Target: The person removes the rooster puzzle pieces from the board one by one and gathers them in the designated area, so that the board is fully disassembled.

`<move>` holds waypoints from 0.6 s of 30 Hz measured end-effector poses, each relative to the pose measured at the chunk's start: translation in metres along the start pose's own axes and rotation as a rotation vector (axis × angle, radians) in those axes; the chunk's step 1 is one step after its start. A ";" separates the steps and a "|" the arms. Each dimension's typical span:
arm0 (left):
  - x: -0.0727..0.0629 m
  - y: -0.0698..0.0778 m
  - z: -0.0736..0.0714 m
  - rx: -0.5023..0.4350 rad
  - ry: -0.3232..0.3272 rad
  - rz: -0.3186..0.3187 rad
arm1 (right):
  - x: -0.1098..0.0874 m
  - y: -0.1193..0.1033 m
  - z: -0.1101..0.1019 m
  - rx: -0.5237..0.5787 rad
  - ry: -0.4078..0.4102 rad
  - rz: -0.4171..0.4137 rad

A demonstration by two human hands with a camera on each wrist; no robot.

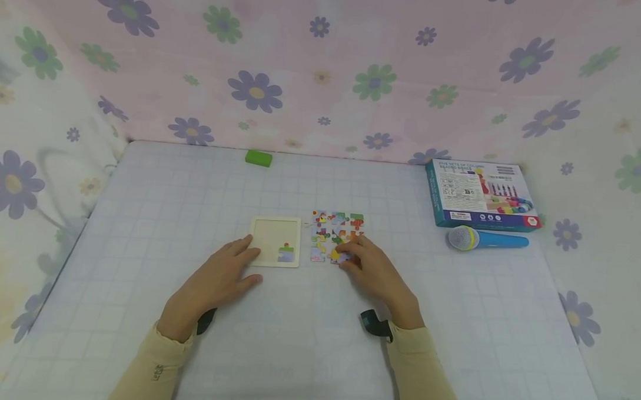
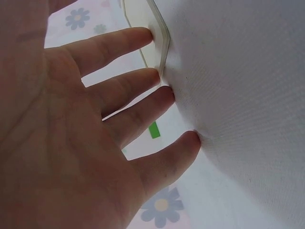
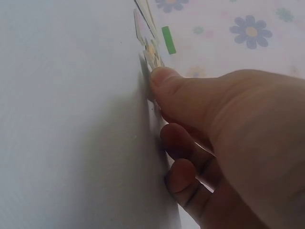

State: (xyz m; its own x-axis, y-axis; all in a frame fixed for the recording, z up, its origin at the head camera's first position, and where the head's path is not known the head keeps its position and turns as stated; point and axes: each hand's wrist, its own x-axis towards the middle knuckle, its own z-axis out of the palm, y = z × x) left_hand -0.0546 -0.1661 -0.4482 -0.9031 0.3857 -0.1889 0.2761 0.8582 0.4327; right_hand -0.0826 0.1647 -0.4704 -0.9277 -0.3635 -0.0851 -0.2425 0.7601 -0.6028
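A square pale puzzle tray [image 1: 268,234] lies on the table, with a small green-and-lilac puzzle piece [image 1: 286,255] in its lower right corner. My left hand [image 1: 219,279] has its fingers spread, the tips resting on the tray's left edge and on the tabletop. Right of the tray are several colourful loose puzzle pieces [image 1: 319,234] in rough rows. At their near side my right hand [image 1: 376,269] pinches a puzzle piece [image 1: 335,255], its fingers curled and partly covering it. In the right wrist view the thumb [image 3: 167,78] sits against the edge of the pieces.
A green block [image 1: 259,158] lies by the table's back edge. Toward the back right is a printed toy box [image 1: 482,197], with a blue toy microphone [image 1: 496,239] in front of it. Flowered cloth hangs behind the white table [image 1: 294,352].
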 end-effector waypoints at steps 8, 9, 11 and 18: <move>0.000 0.000 0.000 -0.006 -0.004 -0.004 | 0.000 0.000 0.001 -0.014 0.013 0.000; 0.000 0.000 0.000 -0.007 -0.004 -0.003 | 0.000 0.000 0.001 -0.016 0.014 0.003; 0.000 0.000 0.000 -0.004 -0.005 -0.004 | 0.000 -0.001 0.001 -0.016 0.015 0.008; 0.000 0.001 0.000 0.004 -0.002 0.002 | 0.001 -0.001 0.002 -0.002 0.022 0.022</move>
State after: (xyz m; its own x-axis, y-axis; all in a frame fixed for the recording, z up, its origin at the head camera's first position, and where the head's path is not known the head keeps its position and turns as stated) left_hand -0.0549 -0.1652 -0.4474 -0.9019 0.3881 -0.1897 0.2792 0.8588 0.4295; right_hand -0.0832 0.1624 -0.4711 -0.9388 -0.3349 -0.0808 -0.2228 0.7689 -0.5993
